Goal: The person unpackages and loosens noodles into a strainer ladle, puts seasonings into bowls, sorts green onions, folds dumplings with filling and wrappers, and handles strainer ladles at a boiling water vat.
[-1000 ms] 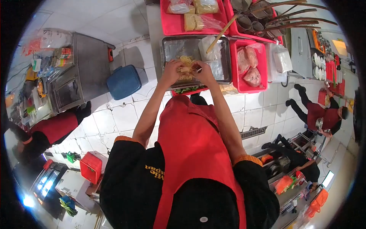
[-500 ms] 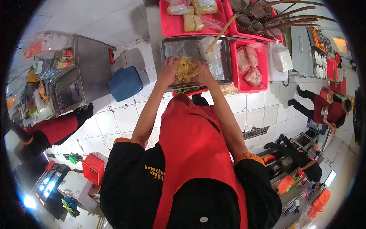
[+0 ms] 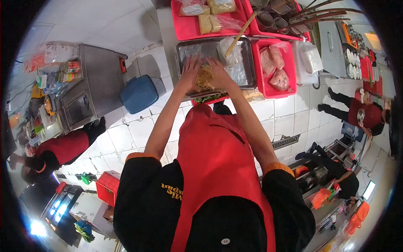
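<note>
A loose clump of yellow noodles [image 3: 205,79] lies in a dark metal tray [image 3: 183,47], partly covered by my two hands. On its left side rests my left hand [image 3: 191,74], fingers stretched forward and apart. From the right, my right hand [image 3: 220,74] lies over the clump with its fingers extended too; how firmly either hand touches the noodles is hard to see. Just beyond my right hand, a white plastic-wrapped pack [image 3: 231,53] sits in the same tray, with a wooden stick [image 3: 240,34] lying across it.
Behind the tray is a pink bin [image 3: 181,26] of bagged noodles, beside another with metal strainers [image 3: 280,23]. A pink bin [image 3: 261,89] holding bagged meat [image 3: 279,80] stands to the right. Left is a blue lidded bin [image 3: 139,94]. Co-workers [image 3: 67,147] are around the kitchen.
Both hands have moved from the sides of the noodles to over them, fingers now stretched forward. Less of the noodle clump shows. The view has shifted slightly.
</note>
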Motion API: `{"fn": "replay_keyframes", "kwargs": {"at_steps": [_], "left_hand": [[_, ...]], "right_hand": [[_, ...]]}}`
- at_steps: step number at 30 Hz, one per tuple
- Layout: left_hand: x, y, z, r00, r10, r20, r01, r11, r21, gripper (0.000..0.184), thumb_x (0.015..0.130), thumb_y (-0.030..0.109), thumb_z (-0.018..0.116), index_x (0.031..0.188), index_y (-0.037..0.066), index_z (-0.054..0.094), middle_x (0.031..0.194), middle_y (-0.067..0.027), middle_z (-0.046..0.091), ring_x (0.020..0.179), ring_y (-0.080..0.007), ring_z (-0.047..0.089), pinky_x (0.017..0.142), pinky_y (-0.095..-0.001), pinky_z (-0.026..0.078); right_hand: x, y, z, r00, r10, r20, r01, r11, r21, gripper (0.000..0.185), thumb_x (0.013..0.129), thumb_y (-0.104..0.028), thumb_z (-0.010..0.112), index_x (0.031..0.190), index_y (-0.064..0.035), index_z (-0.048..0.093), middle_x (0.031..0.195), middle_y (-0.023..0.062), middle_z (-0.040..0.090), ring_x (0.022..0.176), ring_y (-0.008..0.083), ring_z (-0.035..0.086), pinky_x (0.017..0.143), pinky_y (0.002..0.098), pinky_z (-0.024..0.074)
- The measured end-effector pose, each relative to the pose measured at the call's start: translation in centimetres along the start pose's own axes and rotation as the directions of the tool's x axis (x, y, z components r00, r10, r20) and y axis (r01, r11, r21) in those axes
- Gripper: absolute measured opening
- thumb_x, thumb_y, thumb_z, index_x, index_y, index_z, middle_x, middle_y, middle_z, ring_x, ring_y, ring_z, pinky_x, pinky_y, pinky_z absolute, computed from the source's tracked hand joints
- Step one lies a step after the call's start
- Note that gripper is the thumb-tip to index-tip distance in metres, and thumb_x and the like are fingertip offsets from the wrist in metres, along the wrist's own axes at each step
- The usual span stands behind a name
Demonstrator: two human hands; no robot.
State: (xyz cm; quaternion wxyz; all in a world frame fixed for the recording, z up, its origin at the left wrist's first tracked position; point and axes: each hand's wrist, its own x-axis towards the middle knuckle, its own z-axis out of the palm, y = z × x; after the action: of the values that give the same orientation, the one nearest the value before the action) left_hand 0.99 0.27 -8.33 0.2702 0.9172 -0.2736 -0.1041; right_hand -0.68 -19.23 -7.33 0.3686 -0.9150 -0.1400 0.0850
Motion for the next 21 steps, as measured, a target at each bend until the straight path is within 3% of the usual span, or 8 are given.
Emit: {"fn": "replay_keyframes", "kwargs": {"at_steps": [3, 5, 11, 13, 15, 17, 18, 21], "left_hand": [[3.3, -1.5, 1.2, 0.998, 0.046, 0.048, -0.048, 0.998, 0.049, 0.135, 0.036, 0.016, 0.093, 0.152, 0.01, 0.025, 0.162, -0.0186, 0.01, 0.148, -0.0431, 0.009, 0.12, -0.0545, 0.02], [4.4, -1.9, 1.6, 0.991, 0.071, 0.116, -0.079, 0.995, 0.065, 0.129, 0.041, 0.015, 0.092, 0.152, 0.011, 0.026, 0.161, -0.0191, 0.013, 0.148, -0.0424, 0.011, 0.119, -0.0529, 0.022], [0.4, -2.6, 3.0, 0.961, 0.09, 0.261, -0.004, 0.951, -0.31, 0.103, 0.059, 0.002, 0.082, 0.149, 0.011, 0.032, 0.155, -0.0186, 0.03, 0.146, -0.0393, 0.023, 0.117, -0.0445, 0.031], [-1.6, -1.2, 1.2, 0.959, 0.073, 0.274, 0.031, 0.933, -0.358, 0.097, 0.061, -0.003, 0.079, 0.147, 0.011, 0.035, 0.154, -0.0181, 0.034, 0.145, -0.0389, 0.026, 0.116, -0.0427, 0.034], [-2.5, -0.4, -0.3, 0.996, -0.055, 0.068, 0.071, 0.963, -0.259, 0.092, 0.059, -0.007, 0.077, 0.143, 0.01, 0.041, 0.154, -0.0169, 0.034, 0.143, -0.0398, 0.028, 0.114, -0.0427, 0.035], [-2.3, -0.5, 0.0, 0.999, -0.011, 0.054, 0.015, 0.998, -0.067, 0.089, 0.059, -0.007, 0.077, 0.14, 0.01, 0.044, 0.151, -0.0169, 0.037, 0.141, -0.0403, 0.031, 0.113, -0.0431, 0.036], [-2.1, -0.6, 0.4, 0.998, 0.034, 0.047, -0.04, 0.991, 0.125, 0.086, 0.059, -0.007, 0.076, 0.138, 0.009, 0.047, 0.148, -0.0169, 0.04, 0.139, -0.0407, 0.034, 0.112, -0.0434, 0.037], [-0.9, -0.8, 1.8, 0.995, 0.031, 0.098, -0.039, 0.995, 0.086, 0.085, 0.059, -0.009, 0.074, 0.137, 0.008, 0.048, 0.139, -0.0165, 0.044, 0.13, -0.0411, 0.04, 0.11, -0.0445, 0.038]], "right_hand": [[2.5, 4.1, 3.7, 0.983, -0.122, -0.138, 0.113, 0.991, -0.069, 0.072, 0.076, -0.006, 0.063, 0.141, 0.0074, 0.034, 0.142, 0.033, 0.037, 0.135, 0.0474, 0.034, 0.114, 0.0487, 0.032], [2.2, 5.2, 4.9, 0.973, -0.172, -0.154, 0.098, 0.912, -0.398, 0.063, 0.079, -0.007, 0.058, 0.136, 0.0109, 0.038, 0.138, 0.0321, 0.042, 0.132, 0.047, 0.038, 0.113, 0.0465, 0.0337], [-2.3, 4.0, 2.1, 0.954, 0.036, 0.299, -0.009, 0.996, -0.092, 0.061, 0.086, -0.02, 0.06, 0.138, 0.0039, 0.039, 0.138, 0.0237, 0.048, 0.114, 0.0472, 0.055, 0.107, 0.048, 0.038], [-3.5, 3.4, 0.1, 0.962, 0.002, 0.274, 0.011, 0.999, -0.047, 0.061, 0.085, -0.019, 0.061, 0.138, 0.003, 0.04, 0.138, 0.0251, 0.048, 0.116, 0.0463, 0.053, 0.106, 0.049, 0.0389], [-4.7, 3.1, -0.5, 0.967, -0.041, 0.251, 0.043, 0.999, -0.001, 0.06, 0.084, -0.017, 0.062, 0.137, 0.0021, 0.041, 0.137, 0.0265, 0.048, 0.118, 0.0454, 0.052, 0.104, 0.05, 0.0398], [-6.0, 2.8, -0.4, 0.997, 0.055, -0.062, -0.063, 0.988, -0.142, 0.062, 0.079, -0.016, 0.067, 0.135, 0.001, 0.044, 0.124, 0.0297, 0.053, 0.118, 0.0464, 0.048, 0.097, 0.0512, 0.0447], [-6.1, 2.0, -0.4, 0.997, 0.054, -0.061, -0.062, 0.988, -0.141, 0.062, 0.079, -0.016, 0.067, 0.135, 0.001, 0.044, 0.124, 0.0297, 0.053, 0.118, 0.0464, 0.048, 0.097, 0.0512, 0.0447], [-5.2, 1.2, 0.9, 0.927, 0.374, 0.027, -0.347, 0.882, -0.318, 0.068, 0.076, -0.017, 0.069, 0.136, -0.0003, 0.042, 0.123, 0.0327, 0.051, 0.118, 0.0494, 0.046, 0.099, 0.0537, 0.0427]]}}
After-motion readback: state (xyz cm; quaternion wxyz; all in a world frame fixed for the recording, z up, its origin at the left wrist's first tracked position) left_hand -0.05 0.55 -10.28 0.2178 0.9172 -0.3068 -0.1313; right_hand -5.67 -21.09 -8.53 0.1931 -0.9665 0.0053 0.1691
